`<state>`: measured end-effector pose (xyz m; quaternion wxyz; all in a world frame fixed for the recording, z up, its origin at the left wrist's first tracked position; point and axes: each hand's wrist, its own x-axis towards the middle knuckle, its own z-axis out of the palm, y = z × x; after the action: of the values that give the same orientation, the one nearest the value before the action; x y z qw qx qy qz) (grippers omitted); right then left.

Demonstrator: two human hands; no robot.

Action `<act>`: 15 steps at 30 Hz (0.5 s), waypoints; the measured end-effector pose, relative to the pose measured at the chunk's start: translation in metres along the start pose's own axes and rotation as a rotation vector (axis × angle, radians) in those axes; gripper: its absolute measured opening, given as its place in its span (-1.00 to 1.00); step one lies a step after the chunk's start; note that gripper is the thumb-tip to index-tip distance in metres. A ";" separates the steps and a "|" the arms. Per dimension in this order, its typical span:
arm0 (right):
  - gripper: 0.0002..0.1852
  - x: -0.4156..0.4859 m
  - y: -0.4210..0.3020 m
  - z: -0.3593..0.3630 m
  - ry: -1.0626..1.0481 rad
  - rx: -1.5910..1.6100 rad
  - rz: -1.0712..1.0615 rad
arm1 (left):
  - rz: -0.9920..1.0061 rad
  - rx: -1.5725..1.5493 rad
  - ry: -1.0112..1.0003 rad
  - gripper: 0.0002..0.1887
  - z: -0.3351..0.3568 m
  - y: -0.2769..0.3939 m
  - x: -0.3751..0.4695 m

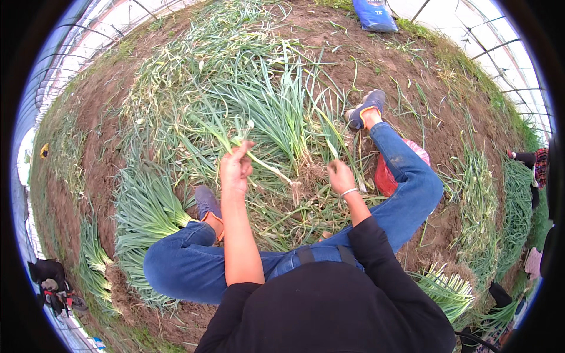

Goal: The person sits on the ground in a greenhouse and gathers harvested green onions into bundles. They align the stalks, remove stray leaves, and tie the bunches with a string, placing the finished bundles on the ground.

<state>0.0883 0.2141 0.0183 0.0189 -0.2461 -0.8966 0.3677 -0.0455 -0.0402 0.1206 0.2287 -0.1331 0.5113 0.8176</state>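
My left hand point(237, 167) is closed around a single green onion point(269, 167), its white stem and roots pointing right and its green leaves up to the left. To the right of the roots, my right hand point(340, 176) has curled fingers beside a leaf strip point(332, 148); whether it grips that strip I cannot tell. Just beyond both hands lies a bunch of green onions point(282, 128), its matted roots point(312, 173) facing me. Loose peeled leaves cover the ground between my legs.
Piles of green onions lie at the left point(145, 229), far left point(95, 264) and lower right point(446, 287). A red plastic bag point(386, 174) is behind my right leg. A blue sack point(375, 15) stands at the top. Parts of other people show at the right edge.
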 end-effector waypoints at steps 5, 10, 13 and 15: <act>-0.62 0.001 -0.063 0.010 -0.644 0.701 -0.086 | -0.264 0.052 -0.217 -0.70 0.025 -0.054 -0.001; -0.72 -0.020 -0.084 0.040 -0.496 0.921 0.140 | -0.248 0.375 -0.062 -0.73 0.024 -0.071 0.008; -0.75 -0.015 -0.079 0.045 -0.341 0.911 0.092 | -0.242 0.339 0.017 -0.73 0.019 -0.072 0.013; -0.74 -0.011 -0.076 0.045 -0.148 0.818 0.053 | -0.234 0.241 0.082 -0.74 0.019 -0.073 0.015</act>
<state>0.0553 0.1338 0.0382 0.0410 -0.2140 -0.6691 0.7106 -0.0204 0.0073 0.0652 0.3154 -0.1967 0.5956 0.7121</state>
